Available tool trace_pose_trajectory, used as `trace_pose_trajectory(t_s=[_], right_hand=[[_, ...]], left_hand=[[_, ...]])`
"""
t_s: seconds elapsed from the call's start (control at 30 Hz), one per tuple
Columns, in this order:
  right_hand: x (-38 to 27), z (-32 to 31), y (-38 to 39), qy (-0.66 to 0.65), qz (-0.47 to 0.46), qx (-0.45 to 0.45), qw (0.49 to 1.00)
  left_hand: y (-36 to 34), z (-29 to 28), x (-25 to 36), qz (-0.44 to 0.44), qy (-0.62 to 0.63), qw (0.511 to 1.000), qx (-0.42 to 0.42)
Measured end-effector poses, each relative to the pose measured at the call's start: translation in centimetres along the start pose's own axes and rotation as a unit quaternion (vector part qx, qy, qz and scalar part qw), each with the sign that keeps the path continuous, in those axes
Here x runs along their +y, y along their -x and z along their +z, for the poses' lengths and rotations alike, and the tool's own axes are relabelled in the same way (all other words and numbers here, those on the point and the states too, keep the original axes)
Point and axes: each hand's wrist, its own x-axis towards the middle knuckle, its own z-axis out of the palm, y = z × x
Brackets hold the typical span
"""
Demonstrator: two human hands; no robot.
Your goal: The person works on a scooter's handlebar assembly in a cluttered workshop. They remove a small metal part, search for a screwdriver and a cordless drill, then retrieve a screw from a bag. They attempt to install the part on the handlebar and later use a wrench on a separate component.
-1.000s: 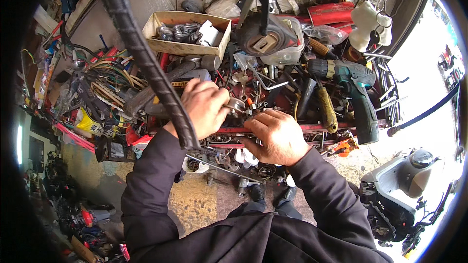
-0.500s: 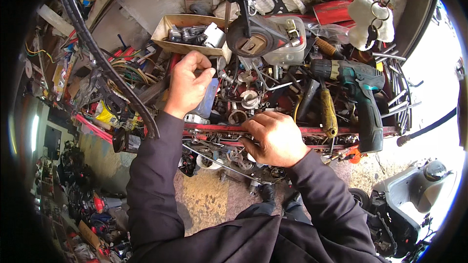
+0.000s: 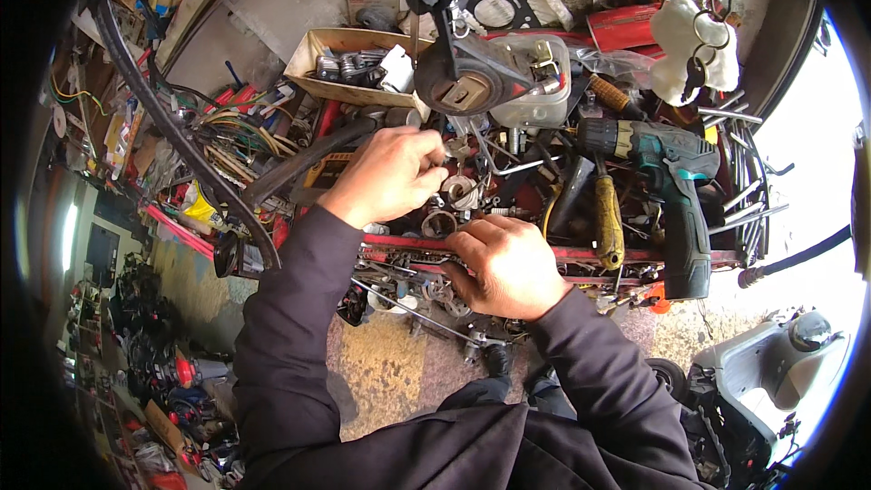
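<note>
My left hand (image 3: pixel 390 177) hovers over a heap of small metal parts in a red tray (image 3: pixel 417 241). Its fingers are curled toward the thumb, and whatever they may hold is hidden. Close beside its fingertips lie a round metal fitting (image 3: pixel 461 191) and a metal ring (image 3: pixel 439 223). My right hand (image 3: pixel 504 265) grips the front rim of the red tray, fingers over the top and thumb below. To its right rest a yellow-handled screwdriver (image 3: pixel 609 222) and a teal and black cordless drill (image 3: pixel 671 168).
Behind the heap stand a cardboard box (image 3: pixel 313 82) of metal parts and a clear plastic tub (image 3: pixel 535 109). A black device (image 3: pixel 467 82) hangs above them. A black hose (image 3: pixel 172 122) crosses the left side. Hex keys (image 3: pixel 748 191) line the tray's right end.
My left hand has moved right and slightly nearer, from beside a blue item to over the metal parts. The blue item is no longer visible. My right hand stays on the rim.
</note>
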Motion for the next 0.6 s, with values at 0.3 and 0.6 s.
trace_pose_trajectory(t_s=[0.3, 0.6], right_hand=[[0.2, 0.2, 0.1, -0.006, -0.001, 0.009, 1.000], [0.4, -0.1, 0.1, -0.018, 0.002, 0.020, 1.000]], left_hand=[[-6.3, 4.0, -0.7, -0.006, -0.178, 0.983, -0.040], [-2.3, 1.6, -0.8, 0.014, -0.162, 0.970, -0.180]])
